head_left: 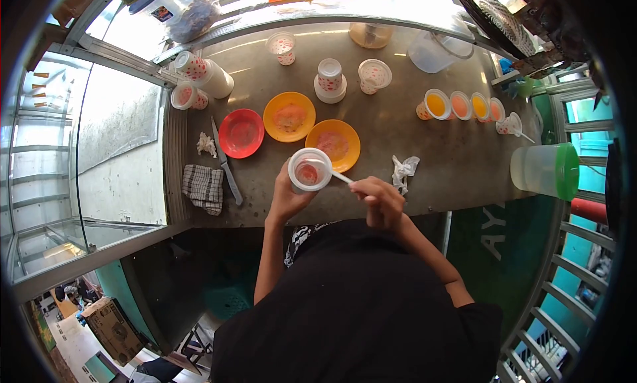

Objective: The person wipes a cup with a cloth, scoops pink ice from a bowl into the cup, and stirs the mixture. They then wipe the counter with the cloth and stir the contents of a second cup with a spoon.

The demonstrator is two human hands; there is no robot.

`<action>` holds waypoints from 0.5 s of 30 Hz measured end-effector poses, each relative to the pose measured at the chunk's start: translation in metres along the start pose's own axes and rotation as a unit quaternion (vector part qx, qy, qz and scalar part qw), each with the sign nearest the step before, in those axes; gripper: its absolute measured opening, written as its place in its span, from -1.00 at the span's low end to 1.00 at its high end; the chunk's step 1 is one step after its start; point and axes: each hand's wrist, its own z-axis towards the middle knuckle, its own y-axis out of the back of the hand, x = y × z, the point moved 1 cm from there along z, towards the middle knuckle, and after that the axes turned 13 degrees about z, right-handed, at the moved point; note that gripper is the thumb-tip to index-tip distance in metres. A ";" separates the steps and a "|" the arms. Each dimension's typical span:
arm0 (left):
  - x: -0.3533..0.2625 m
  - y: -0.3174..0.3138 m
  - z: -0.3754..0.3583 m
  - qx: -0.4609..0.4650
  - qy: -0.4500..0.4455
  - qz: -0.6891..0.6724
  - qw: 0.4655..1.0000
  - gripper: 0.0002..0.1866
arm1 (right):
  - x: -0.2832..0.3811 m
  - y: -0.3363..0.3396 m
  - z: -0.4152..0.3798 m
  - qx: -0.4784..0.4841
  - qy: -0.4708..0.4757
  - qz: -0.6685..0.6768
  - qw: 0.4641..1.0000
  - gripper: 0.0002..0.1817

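Over the grey metal counter (411, 144) – head view | left hand (286, 198) is wrapping its fingers round a round paper cup (309, 170) | right hand (378, 200) is pinching a thin white spoon (340, 177) – dipping into it | glossy orange plate (334, 144) is lying just behind.

Black short-sleeved top (358, 310); black-and-white patterned fabric (300, 238) at the chest. Both forearms bare. No gloves on left hand (286, 196) or right hand (379, 200).
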 end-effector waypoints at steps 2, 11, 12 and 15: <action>0.008 -0.010 -0.006 -0.060 0.069 -0.086 0.992 -0.60 | 0.008 0.001 -0.004 -0.080 -0.053 0.041 0.995 -0.72; 0.031 -0.041 -0.019 -0.316 0.137 -0.262 0.902 -0.48 | -0.029 0.031 -0.022 -0.349 -0.316 0.192 0.861 -0.58; 0.034 -0.041 -0.024 -0.318 0.135 -0.261 0.902 -0.48 | -0.030 0.032 -0.026 -0.362 -0.340 0.214 0.841 -0.57; 0.017 -0.039 -0.028 -0.283 0.062 0.051 0.956 -0.44 | -0.018 0.034 -0.021 -0.366 -0.336 0.249 0.831 -0.56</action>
